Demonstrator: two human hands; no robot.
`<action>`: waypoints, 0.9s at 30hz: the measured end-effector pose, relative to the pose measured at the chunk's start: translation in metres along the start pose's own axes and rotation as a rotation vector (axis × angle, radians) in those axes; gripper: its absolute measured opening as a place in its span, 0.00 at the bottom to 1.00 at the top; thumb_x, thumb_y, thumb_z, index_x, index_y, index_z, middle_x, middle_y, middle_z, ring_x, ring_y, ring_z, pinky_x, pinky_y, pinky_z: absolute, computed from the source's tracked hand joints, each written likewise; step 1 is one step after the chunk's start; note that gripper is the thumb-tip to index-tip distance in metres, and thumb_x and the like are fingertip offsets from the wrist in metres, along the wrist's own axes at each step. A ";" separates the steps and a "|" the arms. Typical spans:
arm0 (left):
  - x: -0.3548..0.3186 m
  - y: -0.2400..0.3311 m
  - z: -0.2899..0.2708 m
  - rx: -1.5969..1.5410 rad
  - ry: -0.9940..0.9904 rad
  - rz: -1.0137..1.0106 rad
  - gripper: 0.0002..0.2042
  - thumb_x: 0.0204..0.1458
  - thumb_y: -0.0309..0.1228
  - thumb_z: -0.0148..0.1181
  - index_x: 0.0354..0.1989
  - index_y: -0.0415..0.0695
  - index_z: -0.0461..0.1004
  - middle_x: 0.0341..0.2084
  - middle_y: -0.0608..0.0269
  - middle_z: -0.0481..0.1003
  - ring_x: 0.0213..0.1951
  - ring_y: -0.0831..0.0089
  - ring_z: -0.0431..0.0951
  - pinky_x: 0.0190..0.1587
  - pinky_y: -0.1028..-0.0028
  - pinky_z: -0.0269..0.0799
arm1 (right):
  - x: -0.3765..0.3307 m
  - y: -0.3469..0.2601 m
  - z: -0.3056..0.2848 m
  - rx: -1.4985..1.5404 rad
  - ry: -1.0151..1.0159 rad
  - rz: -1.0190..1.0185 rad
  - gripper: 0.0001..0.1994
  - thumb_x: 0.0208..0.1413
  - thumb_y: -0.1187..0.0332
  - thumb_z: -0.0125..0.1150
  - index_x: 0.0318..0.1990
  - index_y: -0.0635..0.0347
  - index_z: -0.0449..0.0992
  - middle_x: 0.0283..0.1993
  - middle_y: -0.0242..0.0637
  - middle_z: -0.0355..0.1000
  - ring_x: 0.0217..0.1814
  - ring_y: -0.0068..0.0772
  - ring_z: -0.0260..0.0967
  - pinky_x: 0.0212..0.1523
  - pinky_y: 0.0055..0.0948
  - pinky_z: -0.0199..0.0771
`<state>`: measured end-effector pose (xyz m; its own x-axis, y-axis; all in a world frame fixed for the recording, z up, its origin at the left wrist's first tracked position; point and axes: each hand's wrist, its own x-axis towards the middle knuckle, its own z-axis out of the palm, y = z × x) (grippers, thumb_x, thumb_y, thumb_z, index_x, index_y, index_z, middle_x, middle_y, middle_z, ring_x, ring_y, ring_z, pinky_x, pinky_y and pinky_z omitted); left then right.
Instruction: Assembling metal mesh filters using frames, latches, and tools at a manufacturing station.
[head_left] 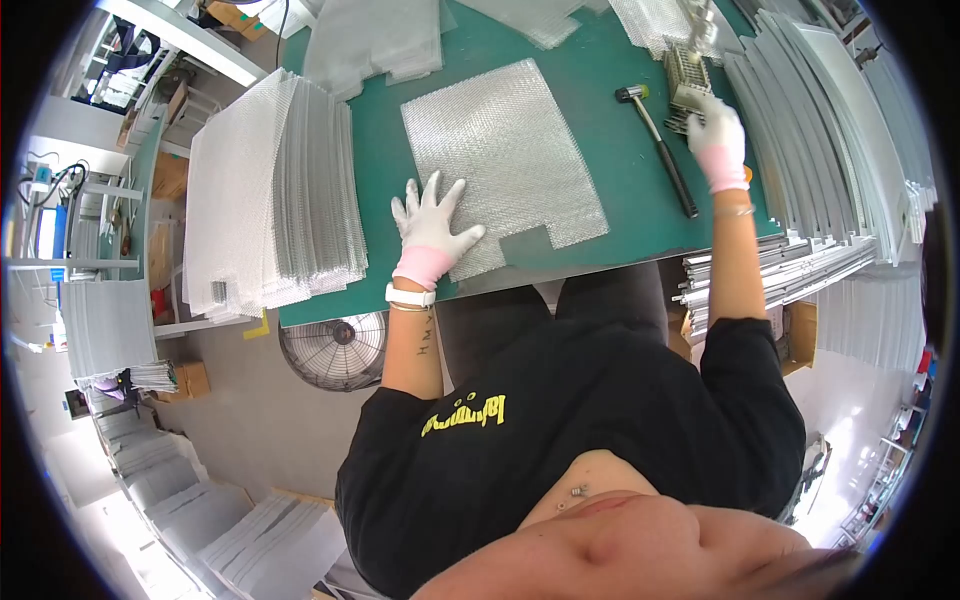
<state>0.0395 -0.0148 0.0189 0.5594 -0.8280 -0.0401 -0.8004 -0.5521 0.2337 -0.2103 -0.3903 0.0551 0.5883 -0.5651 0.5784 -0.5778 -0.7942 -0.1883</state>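
Note:
A mesh sheet (510,150) of silvery metal, with a notch cut in its near edge, lies on the green tabletop. My left hand (432,222), in a white and pink glove, rests flat on the sheet's left near part with fingers spread. At the right, my right hand (717,138), gloved the same way, reaches to the near end of a beige holder (687,78) with rows of small metal pieces. Its fingers are bent together there, and whatever is between them is hidden. A hammer (660,150) with a black handle lies just left of that hand.
A tall stack of mesh sheets (270,190) stands at the table's left. More sheets (375,40) lie along the far side. Grey panels (815,130) are stacked at the right, above metal strips (780,270) by the near edge. A round fan (335,350) stands below the table.

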 end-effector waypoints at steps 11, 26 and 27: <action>-0.062 0.065 -0.021 0.125 0.233 0.004 0.36 0.43 0.46 0.70 0.63 0.52 0.67 0.64 0.52 0.60 0.69 0.44 0.52 0.69 0.37 0.36 | 0.036 0.071 -0.007 -0.098 -0.683 -0.044 0.24 0.50 0.57 0.63 0.52 0.62 0.76 0.50 0.47 0.74 0.55 0.52 0.70 0.59 0.38 0.69; -0.161 0.071 0.054 -0.840 0.029 0.428 0.10 0.51 0.26 0.63 0.42 0.41 0.78 0.44 0.56 0.79 0.48 0.58 0.78 0.53 0.63 0.70 | 0.039 0.068 0.023 0.071 -0.467 0.228 0.19 0.60 0.53 0.54 0.49 0.56 0.79 0.46 0.49 0.77 0.49 0.52 0.74 0.53 0.41 0.73; -0.164 0.072 0.056 -0.855 0.004 0.365 0.10 0.52 0.27 0.63 0.43 0.41 0.78 0.44 0.56 0.79 0.48 0.58 0.78 0.53 0.63 0.70 | 0.036 0.057 0.022 0.067 -0.558 0.202 0.20 0.59 0.52 0.55 0.50 0.55 0.78 0.47 0.49 0.77 0.48 0.52 0.74 0.53 0.41 0.73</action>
<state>-0.1219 0.0758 -0.0125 0.3065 -0.9348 0.1796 -0.4971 0.0037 0.8677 -0.2098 -0.4606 0.0474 0.6891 -0.7243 0.0246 -0.6833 -0.6606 -0.3111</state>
